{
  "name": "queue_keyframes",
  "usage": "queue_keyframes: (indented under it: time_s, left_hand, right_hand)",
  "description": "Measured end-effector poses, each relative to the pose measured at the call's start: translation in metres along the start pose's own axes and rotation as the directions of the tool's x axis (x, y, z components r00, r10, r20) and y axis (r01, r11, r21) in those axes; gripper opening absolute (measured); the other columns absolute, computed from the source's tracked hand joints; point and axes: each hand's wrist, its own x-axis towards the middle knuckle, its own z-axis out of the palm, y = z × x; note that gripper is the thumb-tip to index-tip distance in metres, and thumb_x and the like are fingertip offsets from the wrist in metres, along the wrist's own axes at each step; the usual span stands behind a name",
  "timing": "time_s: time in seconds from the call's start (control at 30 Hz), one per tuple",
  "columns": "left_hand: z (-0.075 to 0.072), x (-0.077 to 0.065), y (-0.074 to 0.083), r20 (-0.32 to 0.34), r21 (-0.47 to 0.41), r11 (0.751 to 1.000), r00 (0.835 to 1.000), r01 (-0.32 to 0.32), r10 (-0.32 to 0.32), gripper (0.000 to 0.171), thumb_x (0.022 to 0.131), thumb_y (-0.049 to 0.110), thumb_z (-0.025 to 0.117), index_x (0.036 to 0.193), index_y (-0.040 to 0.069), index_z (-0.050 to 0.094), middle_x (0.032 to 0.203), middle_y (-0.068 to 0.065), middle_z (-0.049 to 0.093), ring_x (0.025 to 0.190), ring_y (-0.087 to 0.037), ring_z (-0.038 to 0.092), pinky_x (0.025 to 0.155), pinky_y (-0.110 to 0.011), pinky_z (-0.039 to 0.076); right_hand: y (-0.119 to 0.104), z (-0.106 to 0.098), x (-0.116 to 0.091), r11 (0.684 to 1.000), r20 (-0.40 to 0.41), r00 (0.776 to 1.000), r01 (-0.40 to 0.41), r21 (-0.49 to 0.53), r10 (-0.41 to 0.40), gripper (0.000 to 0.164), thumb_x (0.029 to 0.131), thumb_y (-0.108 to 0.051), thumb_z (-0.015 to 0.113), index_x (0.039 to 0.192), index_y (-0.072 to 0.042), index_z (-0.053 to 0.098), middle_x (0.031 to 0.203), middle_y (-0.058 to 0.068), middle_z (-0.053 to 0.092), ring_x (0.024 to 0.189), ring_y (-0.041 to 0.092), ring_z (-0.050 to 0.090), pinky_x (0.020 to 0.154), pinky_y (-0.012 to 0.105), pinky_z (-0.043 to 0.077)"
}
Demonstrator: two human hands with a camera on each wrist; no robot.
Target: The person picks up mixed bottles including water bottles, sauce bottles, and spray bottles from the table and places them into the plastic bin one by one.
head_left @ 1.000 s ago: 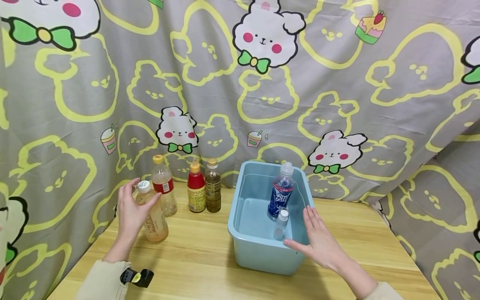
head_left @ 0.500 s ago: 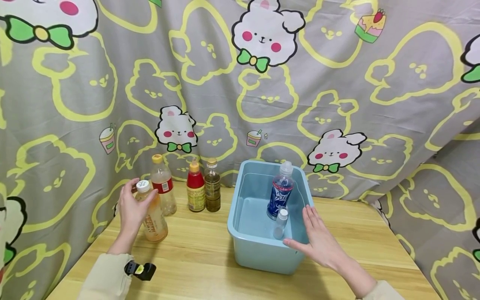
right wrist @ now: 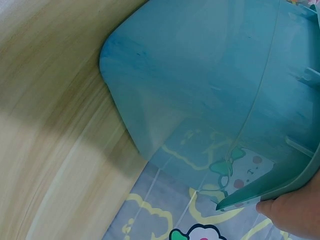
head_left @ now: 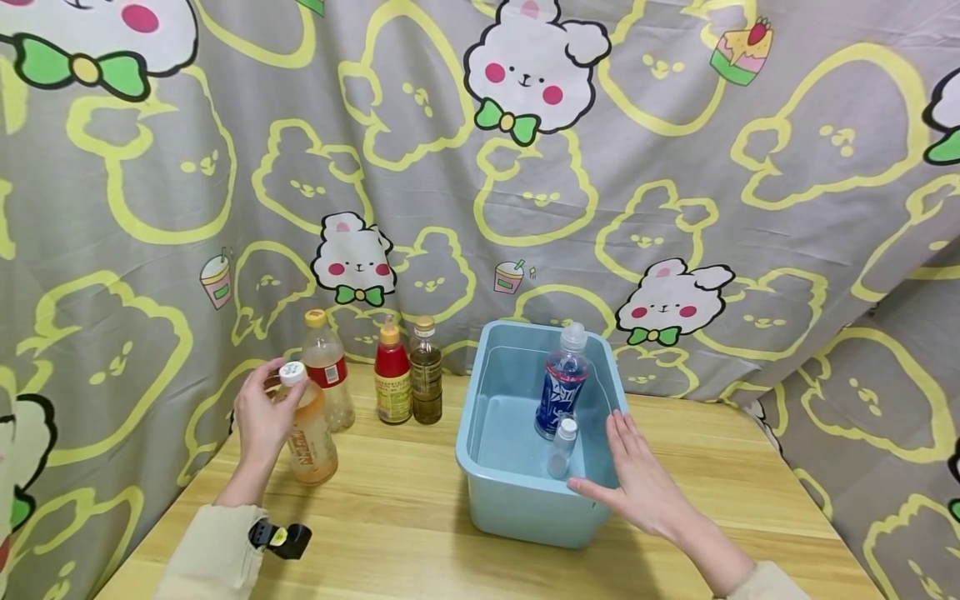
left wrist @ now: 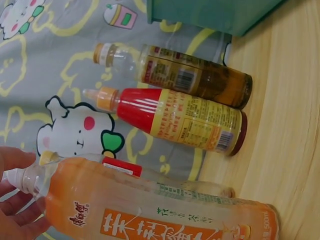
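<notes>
The left hand (head_left: 261, 418) has its thumb and fingers closed round the neck of the orange bottle (head_left: 312, 450), just under its white cap (head_left: 292, 372). A black band (head_left: 279, 539) sits by the sleeve (head_left: 213, 550), on the near side of the grip. Just past the grip stands a see-through bottle (head_left: 327, 372) with a red label, and the orange bottle blocks part of it. To the right of the grip and a bit farther back, a red bottle (head_left: 393, 387) and a brown bottle (head_left: 427, 383) stand close, side by side. They are on the wooden table (head_left: 390, 525). Well off to the right of the grip is the blue tub (head_left: 525, 508). Its wall stands between the orange bottle and two bottles inside: a small clear bottle (head_left: 560, 457) in front and a bigger dark blue bottle (head_left: 562, 392) behind it, both standing up. The right hand (head_left: 647, 487) rests on the tub's near right corner with its fingers out straight. Farthest from the grip hangs a gray cloth (head_left: 675, 167) with bunnies. The orange bottle is right below the grip, about upright. Its long way goes up and down, cap end up at the fingers and bottom end down at the table. I can't tell if the bottom touches the wood.
</notes>
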Motion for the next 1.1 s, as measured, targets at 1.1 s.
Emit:
queue_keyframes:
  time_s: [1.1]
  left_hand:
    - [0.003,-0.003,0.045,0.094,-0.051,0.979,0.975,-0.198,0.202,0.034,0.071,0.005,0.073,0.103,-0.006,0.063,0.092,-0.015,0.061,0.079,-0.024,0.059,0.066,-0.013,0.048]
  right_hand:
    - [0.001,-0.001,0.000,1.000,0.004,1.000,0.003,0.003,-0.003,0.100,0.075,-0.062,0.053,0.136,0.009,0.018,0.143,0.025,0.012,0.131,0.037,0.006,0.101,0.053,0.015]
